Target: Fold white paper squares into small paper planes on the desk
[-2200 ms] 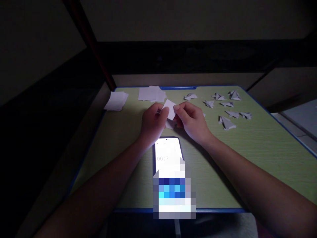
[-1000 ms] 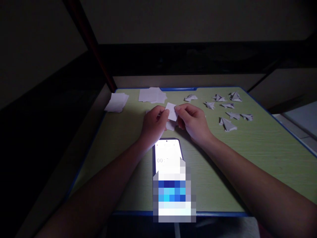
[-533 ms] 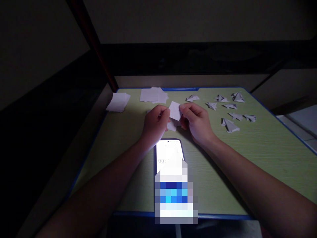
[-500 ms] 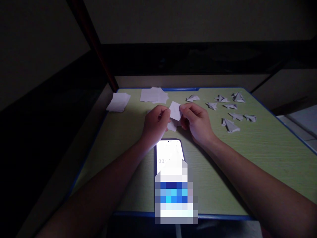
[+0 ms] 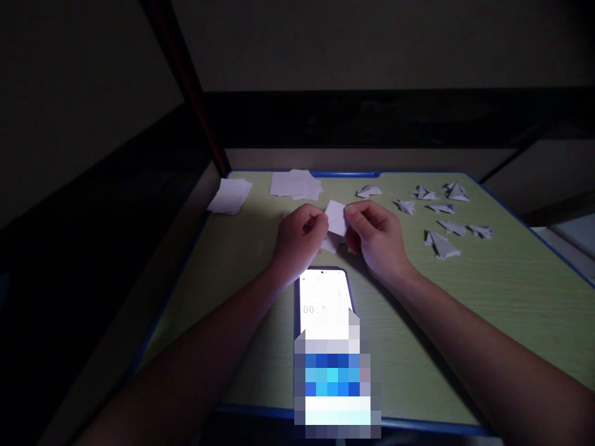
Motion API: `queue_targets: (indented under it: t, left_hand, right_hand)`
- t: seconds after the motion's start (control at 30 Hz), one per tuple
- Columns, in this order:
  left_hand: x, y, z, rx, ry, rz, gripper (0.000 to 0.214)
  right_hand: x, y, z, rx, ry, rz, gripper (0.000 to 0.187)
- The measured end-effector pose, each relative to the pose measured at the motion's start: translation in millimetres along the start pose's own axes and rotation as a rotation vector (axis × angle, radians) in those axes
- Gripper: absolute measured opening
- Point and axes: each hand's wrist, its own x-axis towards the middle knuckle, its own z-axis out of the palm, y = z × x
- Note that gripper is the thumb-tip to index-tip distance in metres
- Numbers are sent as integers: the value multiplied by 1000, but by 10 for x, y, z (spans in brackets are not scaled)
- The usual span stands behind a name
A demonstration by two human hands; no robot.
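Note:
Between my two hands a small white square of paper is held up above the table. My left hand pinches its left edge, fingers curled in. On the other side my right hand grips the right edge, thumb on top. Another piece of white paper lies below, mostly hidden by the hands. Just in front of them a lit phone shows a timer, its lower part blurred out.
White paper stacks lie at the table's far left corner and at the back middle. Several folded paper figures are spread over the right side, one folded piece just beyond my right hand. A blue rim edges the green table.
The camera view has shifted a little, so everything sits slightly lower and further right. Both hands keep their pinch on the paper, which is turned slightly.

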Motion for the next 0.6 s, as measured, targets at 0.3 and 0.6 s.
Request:
queue_targets:
  t: [0.3, 0.6]
  left_hand:
    - [3, -22, 8, -6, 12, -9, 13]
    - [17, -41, -2, -10, -3, 24, 13]
  right_hand:
    - [-26, -22, 31, -34, -1, -36, 31]
    - [-31, 18, 33, -70, 20, -75, 31]
